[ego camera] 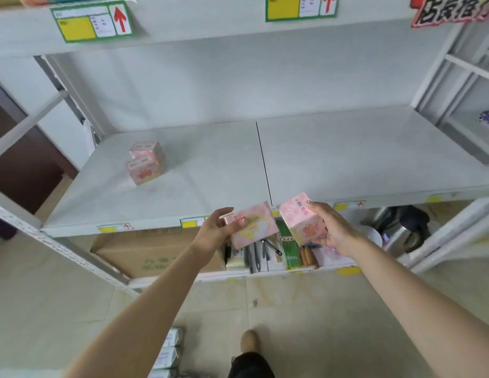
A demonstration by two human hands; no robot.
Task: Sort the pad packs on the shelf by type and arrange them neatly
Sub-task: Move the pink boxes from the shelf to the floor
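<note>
I had the left hand (218, 227) and right hand (330, 227) each gripping a pink pad pack (254, 227) mid-sort; next, probably set both beside the two shelved packs (145, 162).

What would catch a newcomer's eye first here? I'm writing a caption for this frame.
Two pink pad packs held up at the shelf's front edge: one in the left hand, one in the right hand. Next, two matching pink packs stacked on the otherwise bare shelf, back left.

Two pad packs (145, 162) sit together on the shelf's (210, 170) left half.
</note>
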